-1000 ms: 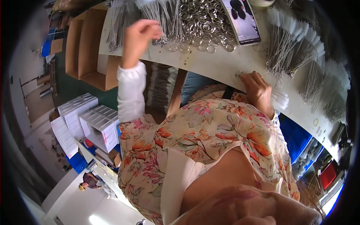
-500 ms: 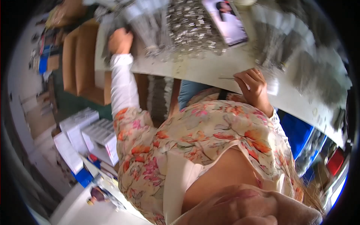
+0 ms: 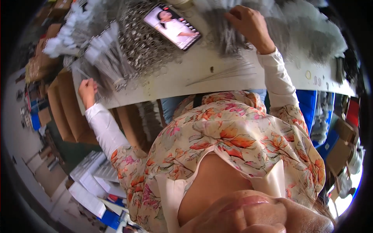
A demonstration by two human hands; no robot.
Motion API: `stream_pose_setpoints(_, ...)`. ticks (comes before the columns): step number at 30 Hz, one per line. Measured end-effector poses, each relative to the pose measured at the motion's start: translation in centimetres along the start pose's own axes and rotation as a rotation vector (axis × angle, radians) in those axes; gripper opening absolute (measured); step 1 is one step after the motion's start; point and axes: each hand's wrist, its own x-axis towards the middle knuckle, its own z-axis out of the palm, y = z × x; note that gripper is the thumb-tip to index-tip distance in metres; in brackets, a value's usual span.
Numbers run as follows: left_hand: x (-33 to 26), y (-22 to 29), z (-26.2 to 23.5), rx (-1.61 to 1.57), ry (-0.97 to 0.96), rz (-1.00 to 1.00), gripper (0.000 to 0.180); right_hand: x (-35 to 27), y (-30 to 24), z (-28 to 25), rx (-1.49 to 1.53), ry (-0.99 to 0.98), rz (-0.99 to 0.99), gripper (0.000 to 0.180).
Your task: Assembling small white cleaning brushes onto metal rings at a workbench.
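Wires [image 3: 223,74], thin, grey and almost straight, are spread in a loose, narrow fan on the bare front part of the table [image 3: 167,79], between the two hands. More of the same kind are gathered in left bundles [image 3: 104,49], tipped with whitish, cloudy ends and splayed toward the table's edge. Right bundles [image 3: 228,37] are similarly pale at the top and grey below, though their detail is lost to blur.

The left hand [image 3: 88,92] is held beside the left bundles at the table's left end, with its fingers curled in; whether anything is grasped cannot be told. The right hand [image 3: 248,25] is held over the right bundles with fingers bent downward; whether a wire is pinched there cannot be told either.

The tabletop is off-white and marked by small spots. A heap of shiny metal rings [image 3: 144,44] is piled next to the left bundles, and a phone [image 3: 172,28] with a lit screen is laid just beside it. Brown cardboard boxes [image 3: 67,106] are stood on a green floor [image 3: 74,155] to the left, with white trays [image 3: 95,173] nearer. Blue bins [image 3: 307,106] are seen under the table at right, near a red object [image 3: 352,110].
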Motion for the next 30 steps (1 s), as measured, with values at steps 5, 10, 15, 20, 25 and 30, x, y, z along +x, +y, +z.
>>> stream_pose_setpoints(5,-2.7,0.8,-0.5,-0.501,0.169,0.038,0.015,1.0,1.4,2.3,0.141,-0.026,0.104,0.031)
stream_pose_setpoints(10,-1.0,1.5,-0.3,-0.342,0.049,-0.086,0.013,1.5,1.5,2.1,0.081,0.011,0.028,0.036)
stream_pose_setpoints(15,-0.4,1.3,0.6,-0.251,0.143,-0.088,0.014,1.3,0.9,1.9,0.137,-0.117,0.137,0.038)
stream_pose_setpoints(20,-0.9,2.8,1.0,-0.100,0.199,-0.077,0.022,1.2,1.1,2.0,0.294,-0.177,0.229,0.033)
stream_pose_setpoints(25,0.6,1.7,1.2,0.119,0.123,-0.051,0.027,0.3,0.8,2.3,0.040,0.157,-0.002,0.021)
stream_pose_setpoints(30,1.7,-1.0,0.0,-0.138,0.068,-0.147,0.019,0.7,0.4,2.0,0.579,0.172,0.168,0.026)
